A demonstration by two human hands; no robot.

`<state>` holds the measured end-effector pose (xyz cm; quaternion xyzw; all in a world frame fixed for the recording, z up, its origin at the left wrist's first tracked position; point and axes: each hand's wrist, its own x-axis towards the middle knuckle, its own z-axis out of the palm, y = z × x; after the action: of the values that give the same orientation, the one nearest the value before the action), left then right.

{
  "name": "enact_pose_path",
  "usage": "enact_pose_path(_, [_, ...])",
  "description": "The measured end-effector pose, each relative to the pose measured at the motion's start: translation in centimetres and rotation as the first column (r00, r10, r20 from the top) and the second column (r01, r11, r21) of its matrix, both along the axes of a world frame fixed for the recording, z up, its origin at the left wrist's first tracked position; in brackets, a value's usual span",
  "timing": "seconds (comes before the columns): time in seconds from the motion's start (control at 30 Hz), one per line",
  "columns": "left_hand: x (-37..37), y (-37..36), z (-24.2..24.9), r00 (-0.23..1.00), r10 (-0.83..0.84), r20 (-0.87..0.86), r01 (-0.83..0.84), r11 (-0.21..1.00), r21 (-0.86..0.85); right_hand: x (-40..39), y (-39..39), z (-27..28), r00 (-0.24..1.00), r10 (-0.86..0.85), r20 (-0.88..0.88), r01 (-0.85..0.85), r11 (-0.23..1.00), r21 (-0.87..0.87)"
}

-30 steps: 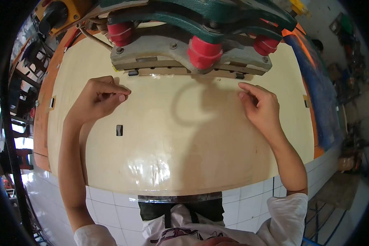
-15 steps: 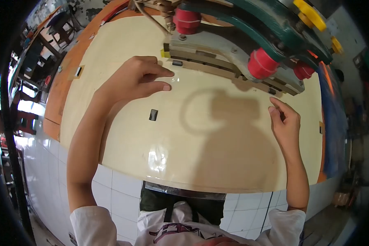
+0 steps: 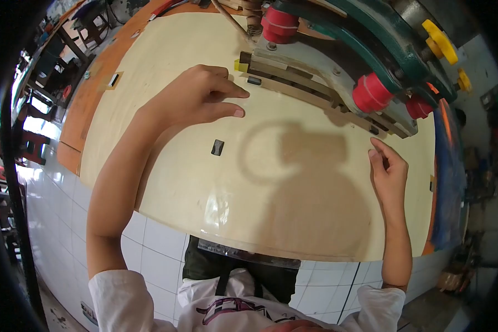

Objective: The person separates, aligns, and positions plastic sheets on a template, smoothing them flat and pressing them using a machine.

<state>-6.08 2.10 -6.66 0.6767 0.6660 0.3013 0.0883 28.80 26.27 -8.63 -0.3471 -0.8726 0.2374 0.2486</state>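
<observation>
My left hand (image 3: 205, 98) hovers over the cream table sheet (image 3: 166, 188), its thumb and forefinger apart with nothing between them. Just beyond its fingertips, a small dark block (image 3: 254, 81) sits at the left end of the machine's long metal bar (image 3: 299, 86). My right hand (image 3: 390, 169) is near the bar's other end, just below a second dark block (image 3: 374, 130). A narrow gap separates its thumb and forefinger, and I see nothing held; the other fingers are curled. A loose dark piece (image 3: 217, 147) lies on the sheet below my left hand.
The green machine frame (image 3: 365, 50) with red round parts (image 3: 372, 93) and yellow knobs (image 3: 440, 42) overhangs the table's far side. A blue sheet (image 3: 447, 193) hangs at the right edge. Stools (image 3: 87, 22) stand on the floor at left.
The view has shifted slightly, so the machine appears farther right. Both hands keep nearly the same places beside the bar, with their fingers posed much as before.
</observation>
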Motion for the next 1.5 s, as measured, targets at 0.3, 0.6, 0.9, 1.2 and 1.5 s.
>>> enact_pose_path(0.3, [-0.2,0.0,-0.2,1.0,-0.015,-0.016,0.015,1.0,0.012,-0.1,-0.3,0.2,1.0,-0.001,0.0,0.001,1.0,-0.006])
enact_pose_path(0.6, [0.0,0.1,0.1,1.0,-0.011,-0.023,0.012,1.0,0.014,-0.1,-0.1,0.3,1.0,-0.002,-0.007,0.002,1.0,-0.002])
enact_pose_path(0.9, [0.0,0.1,0.1,1.0,-0.009,-0.024,0.01,1.0,0.029,-0.2,-0.3,0.8,1.0,-0.009,-0.02,0.008,1.0,-0.011])
enact_pose_path(1.2, [0.0,0.0,0.0,0.999,-0.001,-0.047,0.002,1.0,0.02,0.0,-0.3,0.9,1.0,-0.002,-0.007,0.002,1.0,-0.019])
enact_pose_path(1.5, [0.2,-0.1,0.3,1.0,0.012,0.007,-0.012,1.0,-0.012,-0.1,-0.3,0.8,0.999,-0.008,-0.031,0.008,1.0,-0.015])
